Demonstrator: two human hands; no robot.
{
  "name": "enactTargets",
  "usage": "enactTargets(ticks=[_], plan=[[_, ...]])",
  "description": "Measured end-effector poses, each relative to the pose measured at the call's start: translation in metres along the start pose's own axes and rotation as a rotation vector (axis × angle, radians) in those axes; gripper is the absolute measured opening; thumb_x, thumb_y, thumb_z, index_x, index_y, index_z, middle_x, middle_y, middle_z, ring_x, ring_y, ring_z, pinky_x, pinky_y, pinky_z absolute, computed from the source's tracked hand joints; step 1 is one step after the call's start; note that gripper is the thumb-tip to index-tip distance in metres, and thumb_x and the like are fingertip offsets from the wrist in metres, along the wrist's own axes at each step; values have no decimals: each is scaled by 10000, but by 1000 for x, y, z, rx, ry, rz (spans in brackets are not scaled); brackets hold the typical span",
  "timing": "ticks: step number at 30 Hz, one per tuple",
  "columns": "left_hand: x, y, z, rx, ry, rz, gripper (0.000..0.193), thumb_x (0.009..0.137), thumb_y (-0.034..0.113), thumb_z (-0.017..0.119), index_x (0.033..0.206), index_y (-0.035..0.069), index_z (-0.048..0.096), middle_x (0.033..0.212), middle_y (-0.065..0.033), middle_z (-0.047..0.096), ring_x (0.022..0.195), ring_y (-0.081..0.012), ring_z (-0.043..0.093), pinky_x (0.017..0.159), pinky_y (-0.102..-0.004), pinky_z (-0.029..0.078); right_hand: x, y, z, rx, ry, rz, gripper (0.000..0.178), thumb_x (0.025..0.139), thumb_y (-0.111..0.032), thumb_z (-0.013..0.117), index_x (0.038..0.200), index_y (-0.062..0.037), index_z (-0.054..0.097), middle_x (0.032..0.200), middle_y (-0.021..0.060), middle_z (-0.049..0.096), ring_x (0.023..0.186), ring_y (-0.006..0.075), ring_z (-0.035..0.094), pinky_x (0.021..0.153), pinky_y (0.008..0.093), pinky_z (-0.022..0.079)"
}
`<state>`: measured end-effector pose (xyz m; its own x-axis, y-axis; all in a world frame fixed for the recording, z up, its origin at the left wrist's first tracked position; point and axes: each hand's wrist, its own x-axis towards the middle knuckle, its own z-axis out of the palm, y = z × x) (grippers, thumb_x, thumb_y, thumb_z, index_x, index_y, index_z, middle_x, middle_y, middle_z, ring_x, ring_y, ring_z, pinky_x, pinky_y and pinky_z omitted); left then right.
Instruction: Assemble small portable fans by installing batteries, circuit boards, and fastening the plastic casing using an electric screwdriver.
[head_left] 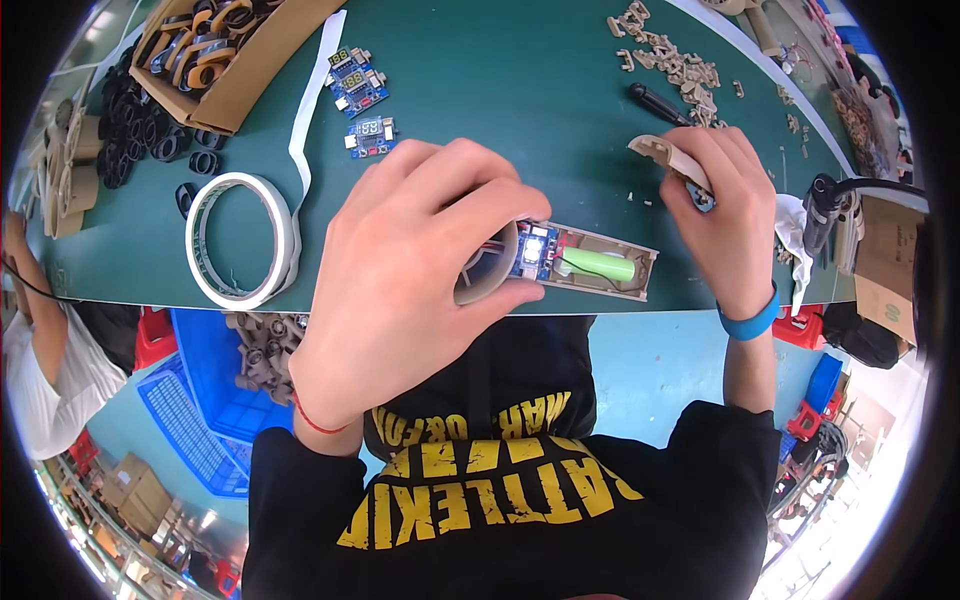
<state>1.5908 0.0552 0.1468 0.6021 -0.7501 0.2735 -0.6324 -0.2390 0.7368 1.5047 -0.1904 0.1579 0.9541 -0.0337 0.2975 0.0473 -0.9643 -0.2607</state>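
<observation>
Beige housing (643, 272), round end (488, 282) in my curled left hand (405, 235): probably light, stiff, best gripped there. Beige cover (668, 156), pinched in my right hand (725, 200).

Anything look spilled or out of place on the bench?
Perhaps: small beige parts lie strewn loose at upper right, uncontained, and a long white strip trails off the tape roll. Nothing looks clearly damaged.

Assembly workshop, factory type: green surface (480, 80) under both hands; circuit boards (362, 97), ahead of left hand (400, 240); small beige parts (695, 75), heaped, ahead of right hand (728, 195); blue crates (205, 370), below left hand.
</observation>
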Motion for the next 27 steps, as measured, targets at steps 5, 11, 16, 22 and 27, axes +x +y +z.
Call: enactTargets(ticks=[5,11,16,22,27], plan=[[0,1,0,-2,-10,-5,477,521,50,856,960,94,672,972,-50,621,882,-264,572,746,-360,475,1,3,5,20,-59,93,234,729,22,686,952,-32,636,899,116,591,777,305,580,688,382,485],[0,1,-1,6,-24,-14,474,520,49,858,954,88,673,978,-53,623,889,-262,577,757,-357,475,8,20,9,181,-132,80,208,840,-104,711,1013,-20,629,879,126,534,768,314,544,667,364,442],[1,2,-1,4,-35,-32,468,523,46,860,951,81,674,991,-59,625,899,-263,581,768,-356,475,12,16,6,226,-152,142,276,855,-192,719,1008,4,600,848,137,500,779,325,520,663,373,426],[1,2,-2,-2,-47,-39,469,529,48,861,959,81,677,1004,-69,624,911,-264,584,779,-355,476,12,21,6,79,-13,42,324,827,-244,749,977,-2,595,813,128,465,704,312,501,609,366,409],[1,3,-3,2,-56,-65,473,532,49,860,968,81,679,1008,-70,624,922,-273,580,791,-359,474,6,-3,-15,86,-156,-27,433,823,-332,766,976,29,583,816,94,437,700,206,441,612,287,383]])
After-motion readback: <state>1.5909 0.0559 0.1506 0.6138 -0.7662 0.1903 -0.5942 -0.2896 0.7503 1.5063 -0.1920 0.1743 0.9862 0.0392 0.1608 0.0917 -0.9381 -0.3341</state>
